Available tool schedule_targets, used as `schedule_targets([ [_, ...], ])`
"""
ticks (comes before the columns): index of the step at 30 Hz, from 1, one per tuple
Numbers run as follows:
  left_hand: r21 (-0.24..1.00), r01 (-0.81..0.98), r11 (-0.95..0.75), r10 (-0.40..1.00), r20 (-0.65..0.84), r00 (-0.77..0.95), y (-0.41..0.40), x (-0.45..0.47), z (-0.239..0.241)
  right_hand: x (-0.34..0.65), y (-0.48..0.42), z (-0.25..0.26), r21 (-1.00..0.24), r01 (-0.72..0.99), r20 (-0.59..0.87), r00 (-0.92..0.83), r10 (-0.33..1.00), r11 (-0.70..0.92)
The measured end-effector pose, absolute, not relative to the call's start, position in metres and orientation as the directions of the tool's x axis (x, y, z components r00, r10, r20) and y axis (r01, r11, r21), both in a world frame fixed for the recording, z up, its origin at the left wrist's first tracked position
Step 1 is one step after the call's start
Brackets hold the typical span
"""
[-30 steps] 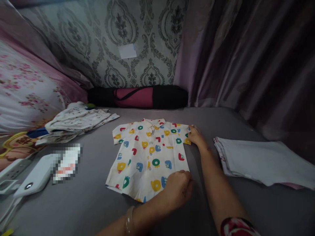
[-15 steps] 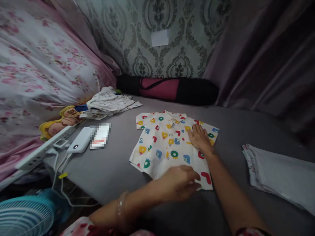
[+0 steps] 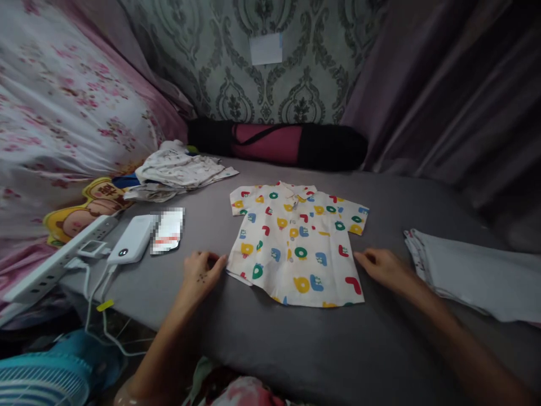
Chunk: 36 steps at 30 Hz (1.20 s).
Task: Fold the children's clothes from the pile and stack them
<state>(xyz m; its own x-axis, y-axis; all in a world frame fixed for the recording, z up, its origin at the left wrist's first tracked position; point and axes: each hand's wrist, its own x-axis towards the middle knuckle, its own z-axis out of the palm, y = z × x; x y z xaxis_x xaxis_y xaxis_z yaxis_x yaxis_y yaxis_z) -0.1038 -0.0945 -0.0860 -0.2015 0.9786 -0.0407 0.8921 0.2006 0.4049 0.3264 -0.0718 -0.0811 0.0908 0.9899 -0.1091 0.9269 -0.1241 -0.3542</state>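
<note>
A short-sleeved, collared children's shirt (image 3: 310,256), white with red, yellow, green and blue letter-like figures, lies spread flat on the grey bed sheet, its collar pointing away from me. My left hand (image 3: 203,272) is at the shirt's lower left edge, fingers curled and thumb and forefinger closed at the cloth. On the opposite side, the fingertips of my right hand (image 3: 380,266) pinch together at the shirt's right side edge, below the sleeve. The tips of the curled fingers are partly hidden in both hands.
At right lies a folded pale cloth (image 3: 469,270). Crumpled white clothes (image 3: 177,169) lie back left, near a power strip (image 3: 63,256), a power bank (image 3: 133,239) and a blurred-out card (image 3: 168,231). A black and pink long bag (image 3: 270,144) lines the wall; a blue fan (image 3: 46,372) stands lower left.
My right hand has left the shirt's right shoulder and come down to its side edge. My left hand has moved from the lower hem leftwards to the left edge. The shirt's front is now uncovered.
</note>
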Motion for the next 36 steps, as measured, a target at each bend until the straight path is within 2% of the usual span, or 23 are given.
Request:
schedule_targets([
  [3,0.388,0.903,0.186,0.980,-0.011,-0.197,-0.093,-0.096,-0.090,0.324,-0.110,-0.085,-0.379,0.902,-0.189,0.143,0.971,-0.207],
  [7,0.421,0.891,0.171,0.983,-0.015,-0.181,-0.089,-0.089,-0.092,0.316,-0.131,-0.093,-0.408,0.871,-0.215,0.199,0.956,-0.273],
  [11,0.546,0.823,0.156,0.988,-0.070,-0.140,-0.087,-0.090,-0.086,0.312,-0.133,-0.100,-0.415,0.865,-0.233,0.199,0.952,-0.283],
  [17,0.721,0.644,0.255,0.964,-0.138,-0.227,-0.089,-0.091,-0.077,0.306,-0.136,-0.098,-0.447,0.872,-0.180,0.129,0.975,-0.198],
  [21,0.797,0.533,0.284,0.950,-0.157,-0.272,-0.090,-0.088,-0.078,0.301,-0.136,-0.092,-0.488,0.826,-0.185,0.218,0.958,-0.282],
  [23,0.828,0.502,0.251,0.960,-0.149,-0.235,-0.089,-0.090,-0.081,0.300,-0.136,-0.092,-0.536,0.792,-0.193,0.222,0.956,-0.292],
  [25,0.831,0.523,0.188,0.980,-0.124,-0.155,-0.087,-0.094,-0.084,0.301,-0.136,-0.092,-0.569,0.783,-0.190,0.173,0.967,-0.252],
  [28,0.771,0.625,0.125,0.992,-0.111,-0.060,-0.086,-0.104,-0.086,0.304,-0.134,-0.093,-0.583,0.794,-0.203,0.067,0.977,-0.175],
  [32,0.686,0.719,0.112,0.979,-0.201,0.040,-0.086,-0.113,-0.084,0.310,-0.131,-0.099,-0.591,0.800,-0.233,-0.042,0.972,-0.107],
  [36,0.638,0.767,0.073,0.958,-0.260,0.124,-0.081,-0.122,-0.080,0.322,-0.129,-0.095,-0.540,0.840,-0.292,-0.116,0.949,-0.063],
])
